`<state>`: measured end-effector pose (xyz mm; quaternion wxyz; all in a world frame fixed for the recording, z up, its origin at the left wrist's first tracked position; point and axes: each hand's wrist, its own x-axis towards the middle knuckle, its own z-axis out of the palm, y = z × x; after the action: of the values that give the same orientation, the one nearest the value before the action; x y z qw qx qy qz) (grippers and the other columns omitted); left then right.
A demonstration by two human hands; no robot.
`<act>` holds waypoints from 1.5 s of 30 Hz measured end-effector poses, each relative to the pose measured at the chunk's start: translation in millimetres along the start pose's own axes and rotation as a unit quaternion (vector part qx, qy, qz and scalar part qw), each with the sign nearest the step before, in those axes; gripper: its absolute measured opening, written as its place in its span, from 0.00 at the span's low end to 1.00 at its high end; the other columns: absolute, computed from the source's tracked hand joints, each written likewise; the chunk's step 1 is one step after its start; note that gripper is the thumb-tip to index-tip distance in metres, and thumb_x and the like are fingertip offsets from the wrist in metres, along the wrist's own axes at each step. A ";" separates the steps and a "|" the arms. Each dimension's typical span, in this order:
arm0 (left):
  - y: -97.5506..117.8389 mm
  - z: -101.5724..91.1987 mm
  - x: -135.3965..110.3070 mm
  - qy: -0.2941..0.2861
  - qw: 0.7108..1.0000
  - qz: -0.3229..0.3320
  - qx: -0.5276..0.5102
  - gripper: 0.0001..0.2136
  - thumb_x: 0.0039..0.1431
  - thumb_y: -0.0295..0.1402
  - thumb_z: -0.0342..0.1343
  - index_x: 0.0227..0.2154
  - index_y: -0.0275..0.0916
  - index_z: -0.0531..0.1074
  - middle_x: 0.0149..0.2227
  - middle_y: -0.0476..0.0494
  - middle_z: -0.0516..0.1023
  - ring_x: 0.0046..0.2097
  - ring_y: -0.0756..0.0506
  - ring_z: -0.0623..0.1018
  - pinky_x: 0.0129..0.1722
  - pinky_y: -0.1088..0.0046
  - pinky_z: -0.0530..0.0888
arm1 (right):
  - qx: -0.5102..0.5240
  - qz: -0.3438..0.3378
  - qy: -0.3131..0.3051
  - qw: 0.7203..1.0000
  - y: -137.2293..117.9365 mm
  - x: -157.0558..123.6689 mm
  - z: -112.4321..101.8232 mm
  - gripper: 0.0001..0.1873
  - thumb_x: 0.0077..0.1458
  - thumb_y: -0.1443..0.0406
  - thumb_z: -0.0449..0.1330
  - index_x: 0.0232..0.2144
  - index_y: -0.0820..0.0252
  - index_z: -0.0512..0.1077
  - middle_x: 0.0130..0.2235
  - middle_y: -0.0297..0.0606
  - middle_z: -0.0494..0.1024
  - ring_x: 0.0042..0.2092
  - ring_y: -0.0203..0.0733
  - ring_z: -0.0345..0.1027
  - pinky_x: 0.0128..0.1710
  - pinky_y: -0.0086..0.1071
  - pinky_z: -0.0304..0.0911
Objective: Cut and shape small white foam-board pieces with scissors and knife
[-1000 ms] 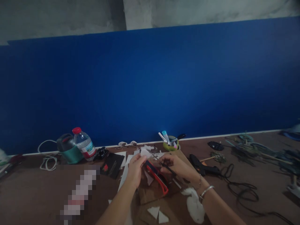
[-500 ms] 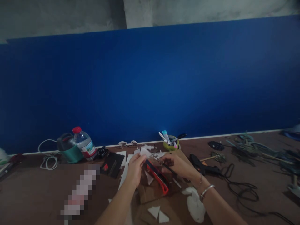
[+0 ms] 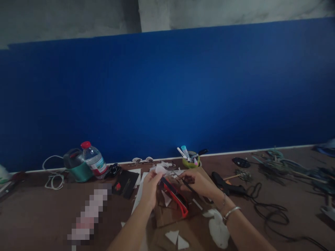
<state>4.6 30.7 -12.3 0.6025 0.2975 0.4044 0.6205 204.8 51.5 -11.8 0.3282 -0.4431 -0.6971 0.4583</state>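
Observation:
My left hand [image 3: 151, 186] pinches a small white piece [image 3: 160, 169], paper or thin foam, between thumb and fingertips. In my right hand [image 3: 196, 181] is a slim, dark, pen-like tool [image 3: 192, 190]. Its thin tip points up and left toward the white piece; whether they touch I cannot tell. Beneath and between both hands lies a red and black box cutter [image 3: 180, 202] on brown cardboard [image 3: 167, 218]. White cut scraps [image 3: 172, 236] lie nearer to me, and a larger white cut-out shape [image 3: 218, 228] lies under my right wrist.
At the back stand a green pen cup [image 3: 188, 162], a red-capped water bottle [image 3: 95, 161] and a teal container [image 3: 80, 173]. A black notebook [image 3: 126, 184] lies left. To the right are a glue gun [image 3: 230, 188] with looping cord [image 3: 272, 216] and tangled greenish strands [image 3: 285, 167].
The white piece in my left fingers has turned and shows smaller. The dark tool's tip has shifted slightly; both hands stay almost in place.

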 end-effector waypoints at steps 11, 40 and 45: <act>-4.0 -2.9 -1.7 -0.047 0.998 0.011 0.051 0.10 0.45 0.35 0.64 0.29 0.35 0.74 0.26 0.47 0.78 0.29 0.47 0.75 0.33 0.73 0.70 | 0.098 0.018 0.000 0.995 -14.9 -3.5 17.0 0.17 0.40 0.61 0.68 0.33 0.60 0.71 0.26 0.31 0.71 0.29 0.35 0.62 0.29 0.28 0.57; 3.7 3.3 -7.7 -0.086 0.992 -0.005 0.097 0.10 0.44 0.35 0.63 0.29 0.35 0.76 0.25 0.47 0.79 0.27 0.48 0.74 0.30 0.74 0.68 | 0.194 0.031 -0.035 0.980 -16.0 -7.4 17.8 0.23 0.38 0.54 0.70 0.33 0.61 0.69 0.27 0.30 0.68 0.28 0.32 0.60 0.26 0.26 0.57; 5.0 2.6 -6.6 -0.109 0.988 -0.010 0.105 0.11 0.44 0.35 0.63 0.31 0.34 0.77 0.25 0.46 0.79 0.29 0.46 0.75 0.33 0.72 0.69 | 0.148 -0.003 -0.035 0.988 -11.2 -5.5 11.4 0.23 0.38 0.52 0.69 0.32 0.61 0.70 0.30 0.32 0.70 0.31 0.35 0.62 0.29 0.27 0.59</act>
<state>4.9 24.7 -6.0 0.6144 0.4207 0.4018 0.5330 193.5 40.4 -5.9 0.3668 -0.3708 -0.6343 0.5706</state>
